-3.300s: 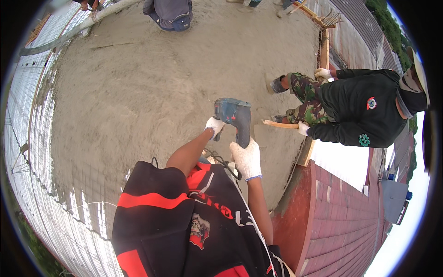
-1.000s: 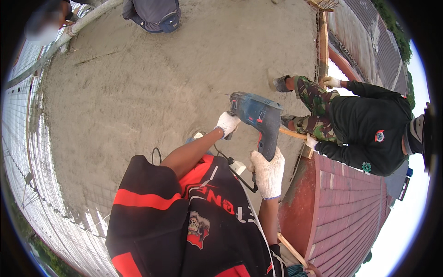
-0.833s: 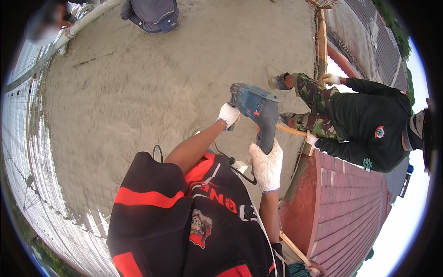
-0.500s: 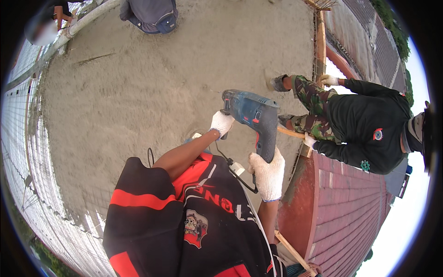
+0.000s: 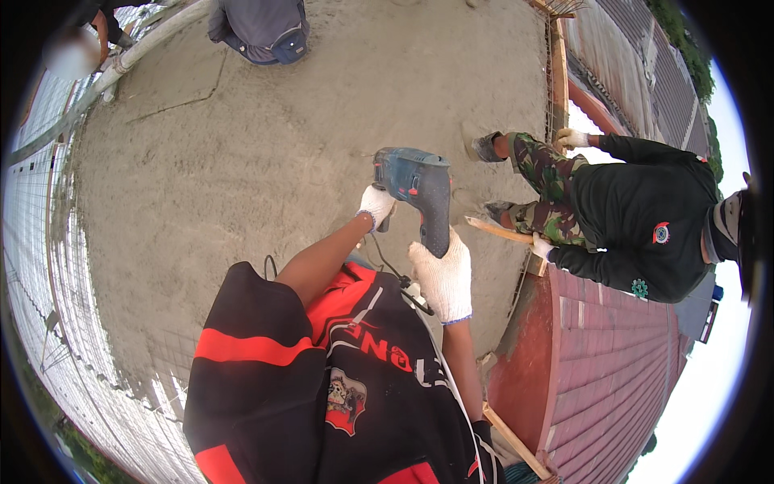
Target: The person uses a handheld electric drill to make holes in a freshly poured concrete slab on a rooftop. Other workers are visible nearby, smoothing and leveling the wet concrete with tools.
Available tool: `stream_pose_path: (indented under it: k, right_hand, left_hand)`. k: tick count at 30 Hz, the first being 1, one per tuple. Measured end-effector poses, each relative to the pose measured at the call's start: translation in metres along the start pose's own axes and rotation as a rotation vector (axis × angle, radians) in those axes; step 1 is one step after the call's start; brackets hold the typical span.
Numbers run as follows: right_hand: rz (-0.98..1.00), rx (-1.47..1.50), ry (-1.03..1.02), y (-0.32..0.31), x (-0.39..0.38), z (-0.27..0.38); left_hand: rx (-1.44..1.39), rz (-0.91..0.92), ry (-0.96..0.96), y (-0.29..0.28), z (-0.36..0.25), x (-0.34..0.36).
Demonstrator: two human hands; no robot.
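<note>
A blue and black hammer drill (image 5: 414,177) is held out over the wet grey concrete (image 5: 242,153), its nose toward the left. My right hand (image 5: 446,274), in a white knitted glove, is closed round the rear grip. Under the front end, my left hand (image 5: 376,204), gloved alike, is wrapped round what appears to be the side handle; its fingers are partly hidden. A dark power cord (image 5: 387,260) hangs below the drill near my red and black shirt. A pale cable (image 5: 446,379) runs down along my right side.
At right, a co-worker in camouflage trousers (image 5: 542,165) holds a wooden stick (image 5: 497,230) beside the timber edge board (image 5: 559,81). Another person (image 5: 262,28) crouches at the top. Wire mesh (image 5: 48,266) lies left, a red roof (image 5: 605,363) lower right, and a thick pipe (image 5: 153,39) upper left.
Both my hands and the drill have shifted left, with the drill also turning slightly. A groove in the concrete at upper left now shows longer, and the person at far upper left has moved.
</note>
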State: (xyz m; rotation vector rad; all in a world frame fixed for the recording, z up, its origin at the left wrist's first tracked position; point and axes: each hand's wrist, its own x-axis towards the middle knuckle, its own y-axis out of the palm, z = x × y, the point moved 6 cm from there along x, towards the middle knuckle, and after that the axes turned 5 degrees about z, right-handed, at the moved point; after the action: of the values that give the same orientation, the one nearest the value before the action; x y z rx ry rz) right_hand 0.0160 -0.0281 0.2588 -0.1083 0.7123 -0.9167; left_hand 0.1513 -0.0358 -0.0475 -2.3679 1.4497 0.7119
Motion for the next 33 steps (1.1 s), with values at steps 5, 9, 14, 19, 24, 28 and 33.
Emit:
stream_pose_path:
  k: [5,9,14,19,24,28,33]
  right_hand:
    - [0.047,0.033,0.021,0.006,0.012,-0.012]
    - [0.09,0.0,-0.042,0.008,0.007,-0.006]
    - [0.11,-0.112,-0.073,0.015,-0.032,0.01]
    - [0.099,-0.13,-0.027,-0.01,-0.068,0.021]
    - [0.104,-0.142,0.012,-0.022,-0.06,0.011]
    - [0.115,-0.062,0.049,-0.014,-0.043,-0.011]
    - [0.074,-0.027,0.038,0.002,-0.039,-0.031]
  left_hand:
    - [-0.051,-0.06,-0.074,-0.023,0.013,0.006]
    - [-0.168,-0.098,-0.164,-0.03,0.021,-0.015]
    - [-0.063,-0.041,0.014,-0.01,0.009,-0.054]
    - [0.298,-0.195,0.261,-0.001,-0.004,-0.091]
    - [-0.031,0.048,-0.009,0.013,0.021,-0.076]
    - [-0.202,0.031,-0.092,0.008,0.029,-0.06]
    - [0.101,0.011,-0.01,-0.002,0.017,-0.042]
